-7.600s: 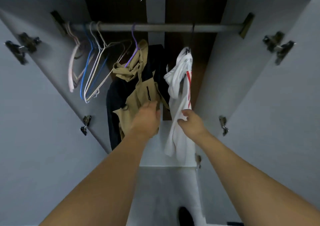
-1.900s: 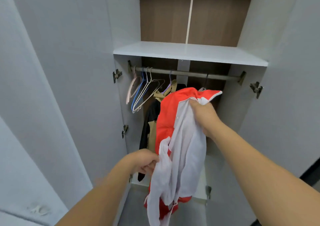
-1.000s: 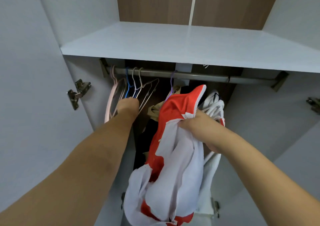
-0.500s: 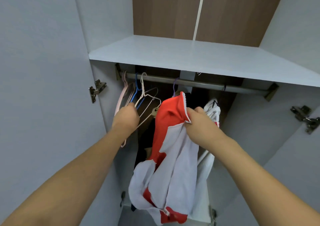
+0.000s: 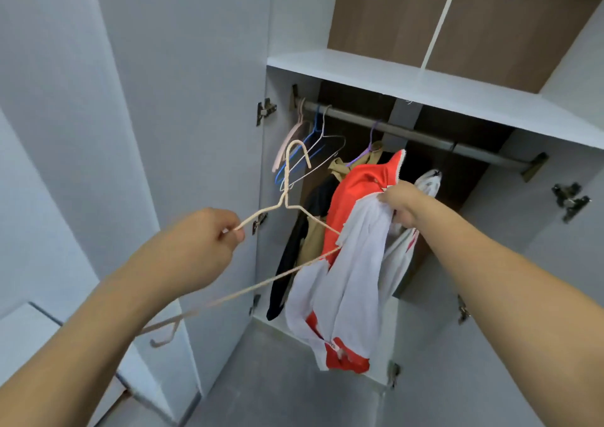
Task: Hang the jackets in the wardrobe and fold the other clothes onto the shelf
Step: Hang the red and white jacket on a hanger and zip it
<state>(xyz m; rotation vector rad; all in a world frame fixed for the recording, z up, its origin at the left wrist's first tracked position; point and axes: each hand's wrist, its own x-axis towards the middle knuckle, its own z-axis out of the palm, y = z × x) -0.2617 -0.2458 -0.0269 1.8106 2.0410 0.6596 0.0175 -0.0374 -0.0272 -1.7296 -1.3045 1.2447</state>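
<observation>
Soft, light jacket [image 5: 353,263] bunched in right hand [image 5: 400,202] at 3 o'clock; stiff hanger [image 5: 287,197] pinched by left hand [image 5: 199,246]; best gripped at collar.

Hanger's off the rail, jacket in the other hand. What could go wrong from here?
1. The right hand grips the red and white jacket only by its bunched collar; threading the hanger in could be fiddly, and the cloth may slip.
2. The left hand pinches the cream hanger at one shoulder, so it may twist.
3. Its hook sits near the empty hangers on the rail and might snag.
</observation>
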